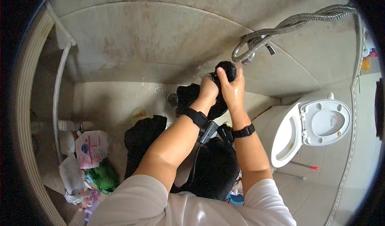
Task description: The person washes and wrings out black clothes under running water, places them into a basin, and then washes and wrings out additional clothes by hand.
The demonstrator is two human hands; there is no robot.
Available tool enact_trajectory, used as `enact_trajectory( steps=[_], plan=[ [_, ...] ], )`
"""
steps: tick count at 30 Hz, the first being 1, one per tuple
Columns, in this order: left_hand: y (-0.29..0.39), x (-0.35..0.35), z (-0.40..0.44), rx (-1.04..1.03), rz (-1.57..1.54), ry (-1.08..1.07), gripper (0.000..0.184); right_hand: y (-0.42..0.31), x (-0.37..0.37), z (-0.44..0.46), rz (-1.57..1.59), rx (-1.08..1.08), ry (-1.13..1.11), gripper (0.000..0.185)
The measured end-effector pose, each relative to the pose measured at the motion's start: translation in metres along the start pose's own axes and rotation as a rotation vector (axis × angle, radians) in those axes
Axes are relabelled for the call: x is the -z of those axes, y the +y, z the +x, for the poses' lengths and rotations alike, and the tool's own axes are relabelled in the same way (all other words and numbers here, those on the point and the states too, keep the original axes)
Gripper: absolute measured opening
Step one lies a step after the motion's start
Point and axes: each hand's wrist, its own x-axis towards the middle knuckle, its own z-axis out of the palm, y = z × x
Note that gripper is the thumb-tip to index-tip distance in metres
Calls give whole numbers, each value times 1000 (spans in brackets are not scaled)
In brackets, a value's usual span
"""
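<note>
My left hand (209, 90) and my right hand (234, 86) are closed together around a bunched black cloth (227, 69). Its top bulges out above my fingers. More black fabric (187, 99) hangs below and to the left of my left hand; whether it is one piece with the bunch, I cannot tell. My right hand glistens as if wet. Just above the hands is a metal tap (249, 58), with a coiled metal hose (296, 22) looped over it. Each wrist wears a black band, and a small black device (208, 132) hangs near the left one.
A white toilet (287, 140) with its lid raised stands at the right. Bottles and packs, among them a white-and-pink pack (93, 148) and a green bag (103, 176), lie lower left. A white pipe (58, 91) runs along the left. Tiled wall (148, 37) rises ahead.
</note>
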Motion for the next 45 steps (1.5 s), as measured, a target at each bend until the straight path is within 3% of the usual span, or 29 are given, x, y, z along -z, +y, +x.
enact_trajectory(
  steps=[1,4,7,10,11,12,14,16,18,20,21,24,28,30,31,33,36,39,41,42,44,45],
  plan=[
    [-3,-2,1,-28,-10,-13,31,-6,4,3,-12,-144,-36,49],
    [-5,-4,3,-80,177,38,27,5,4,14,-15,-216,-95,49],
    [2,-6,-4,-80,289,88,25,40,-6,27,14,-101,-107,44],
    [24,-10,-15,-44,507,80,25,35,3,38,200,-328,-232,41],
    [24,-10,-13,-71,488,44,28,83,-12,46,411,-383,-203,40],
    [26,-8,-15,-71,490,46,28,76,-3,45,492,-520,-234,38],
    [32,-5,-18,-173,490,-18,29,82,11,44,610,-593,-322,36],
    [39,1,-14,-62,235,-198,28,85,27,41,732,-651,-356,36],
    [62,2,-19,6,361,-323,50,77,42,35,852,-707,-390,36],
    [66,3,-24,-231,952,-322,86,58,60,31,890,-653,-393,36],
    [66,6,-22,-289,1030,-454,107,48,65,30,824,-621,-361,33],
    [52,8,-16,-499,1110,-457,86,21,66,26,734,-531,-453,33],
    [59,6,-15,-338,963,-417,65,26,69,20,971,-493,-411,38],
    [61,1,-13,-265,485,-432,50,47,66,20,941,-385,-415,44],
    [66,-5,-21,-212,391,-383,42,55,61,18,859,-291,-398,49],
    [57,-3,-16,-152,282,-399,40,51,52,11,726,-136,-376,58],
    [44,-5,-11,-109,137,-410,39,40,33,5,520,-111,-219,46],
    [33,-2,-1,-142,85,-379,39,57,12,13,731,-246,-154,38],
    [25,1,9,4,-302,-426,37,56,10,15,811,-273,-117,36],
    [20,2,13,0,-296,-426,37,54,8,16,886,-305,-83,34],
    [18,-5,8,-382,25,-195,44,48,11,16,942,-322,-35,32],
    [22,2,11,-433,355,-288,48,46,14,15,1132,-400,-51,31]
  ],
)
